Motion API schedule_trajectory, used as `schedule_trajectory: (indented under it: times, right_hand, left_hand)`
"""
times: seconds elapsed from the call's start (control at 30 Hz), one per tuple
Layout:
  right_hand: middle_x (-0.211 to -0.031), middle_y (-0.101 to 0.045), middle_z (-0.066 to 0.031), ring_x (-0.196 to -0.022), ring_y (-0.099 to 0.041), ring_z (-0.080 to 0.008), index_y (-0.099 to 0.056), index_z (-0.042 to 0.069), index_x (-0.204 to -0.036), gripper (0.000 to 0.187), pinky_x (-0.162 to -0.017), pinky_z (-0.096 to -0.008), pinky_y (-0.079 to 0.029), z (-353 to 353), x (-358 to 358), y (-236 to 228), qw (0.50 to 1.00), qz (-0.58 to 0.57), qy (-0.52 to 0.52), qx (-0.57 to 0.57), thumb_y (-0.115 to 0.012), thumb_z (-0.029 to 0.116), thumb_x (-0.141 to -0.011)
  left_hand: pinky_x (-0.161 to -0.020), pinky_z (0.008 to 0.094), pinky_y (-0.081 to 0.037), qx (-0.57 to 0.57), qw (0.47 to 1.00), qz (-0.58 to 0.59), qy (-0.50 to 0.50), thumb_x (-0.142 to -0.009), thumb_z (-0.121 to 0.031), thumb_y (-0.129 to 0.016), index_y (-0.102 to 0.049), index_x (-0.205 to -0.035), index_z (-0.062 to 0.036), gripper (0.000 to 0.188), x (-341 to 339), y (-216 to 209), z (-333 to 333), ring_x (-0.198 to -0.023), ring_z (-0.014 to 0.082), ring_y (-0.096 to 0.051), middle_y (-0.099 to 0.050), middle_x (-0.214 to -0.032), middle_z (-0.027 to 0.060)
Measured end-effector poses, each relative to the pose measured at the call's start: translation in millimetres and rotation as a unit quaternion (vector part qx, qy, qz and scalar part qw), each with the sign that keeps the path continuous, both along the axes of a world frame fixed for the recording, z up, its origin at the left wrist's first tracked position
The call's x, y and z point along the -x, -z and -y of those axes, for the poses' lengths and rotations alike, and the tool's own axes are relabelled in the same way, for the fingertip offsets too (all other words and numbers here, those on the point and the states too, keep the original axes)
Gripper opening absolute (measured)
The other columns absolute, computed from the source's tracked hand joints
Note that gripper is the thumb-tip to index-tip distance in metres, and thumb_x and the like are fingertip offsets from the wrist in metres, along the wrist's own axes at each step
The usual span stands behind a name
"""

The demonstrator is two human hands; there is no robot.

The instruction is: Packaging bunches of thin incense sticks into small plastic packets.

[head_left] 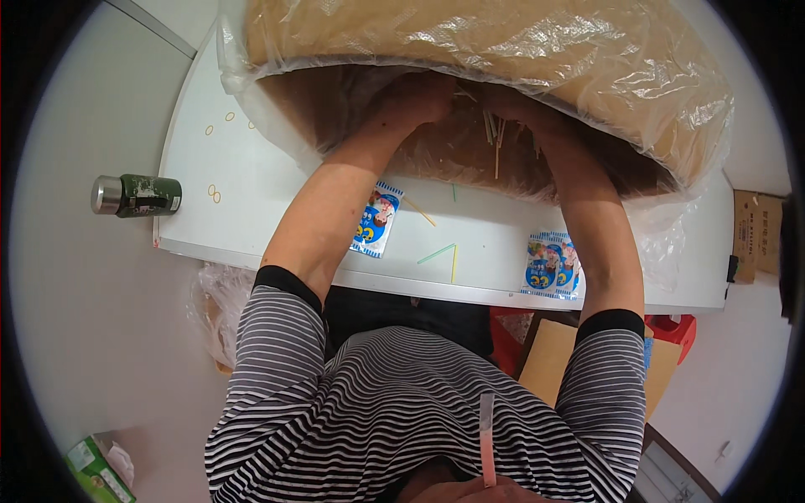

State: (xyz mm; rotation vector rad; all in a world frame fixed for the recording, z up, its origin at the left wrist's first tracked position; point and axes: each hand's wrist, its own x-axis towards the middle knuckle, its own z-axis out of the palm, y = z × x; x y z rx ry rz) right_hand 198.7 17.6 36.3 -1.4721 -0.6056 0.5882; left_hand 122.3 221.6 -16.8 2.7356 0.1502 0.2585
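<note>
Two hands (470, 101) | thin straws (495, 134) | crinkly plastic-lined cardboard box (470, 42)

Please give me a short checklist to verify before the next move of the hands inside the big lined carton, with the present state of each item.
1. Both hands inside the carton: ok; the left hand and right hand reach under its clear plastic liner.
2. Thin sticks within reach: ok, a bunch lies between the hands.
3. Firm grip on the sticks: cannot tell; the fingers are hidden.
4. Blue packets on the white table: ok; one packet lies by the left forearm, a pair by the right.
5. Loose sticks on the table: not ok, scattered.
6. Green can: ok, lying away from the arms.
</note>
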Motion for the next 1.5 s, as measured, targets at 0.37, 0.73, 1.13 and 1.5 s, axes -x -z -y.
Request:
schedule_trajectory:
  times: [0.37,0.73,1.13,1.5]
  right_hand:
    - [-0.118,-0.066,-0.0107,-0.111,-0.060,-0.0155,-0.062,0.004,-0.125,0.036,-0.099,-0.0286,-0.047,-19,21,-30,0.997,-0.064,-0.041,0.011,-0.062,0.013,-0.090]
    - [-0.109,-0.068,-0.0123,-0.103,-0.062,-0.0159,-0.064,0.006,-0.119,0.030,-0.092,-0.0314,-0.049,-36,-44,31,0.978,0.117,-0.139,0.106,-0.057,0.024,-0.096]
    - [-0.105,-0.065,-0.0078,-0.085,-0.064,-0.0170,-0.058,0.011,-0.125,0.044,-0.065,-0.0362,-0.052,34,-156,74,0.980,-0.003,-0.094,0.178,-0.050,0.046,-0.099]
    - [-0.091,-0.053,-0.0074,-0.063,-0.043,-0.0138,-0.055,0.006,-0.114,0.032,-0.047,-0.0222,-0.034,24,-17,13,0.901,-0.297,-0.195,-0.249,-0.041,0.031,-0.101]
  left_hand:
    - [-0.092,0.0429,-0.052,-0.053,0.998,-0.008,-0.026,-0.089,-0.027,-0.060,-0.066,-0.116,-0.0091,0.032,34,-36,17,-0.109,0.0309,-0.063,-0.066,-0.117,0.0149]
    - [-0.092,0.0420,-0.052,0.043,0.993,0.106,0.036,-0.088,-0.022,-0.060,-0.071,-0.107,-0.0098,0.025,15,-4,1,-0.108,0.0325,-0.063,-0.067,-0.114,0.0153]
    - [-0.084,0.0463,-0.052,0.106,0.983,0.144,-0.029,-0.091,-0.029,-0.057,-0.072,-0.098,-0.0099,0.025,45,-45,47,-0.090,0.0372,-0.066,-0.070,-0.095,0.0180]
    - [-0.081,0.0468,-0.054,0.107,0.987,-0.076,-0.096,-0.086,-0.038,-0.063,-0.071,-0.103,-0.0139,0.031,4,-29,96,-0.097,0.0345,-0.067,-0.070,-0.103,0.0154]
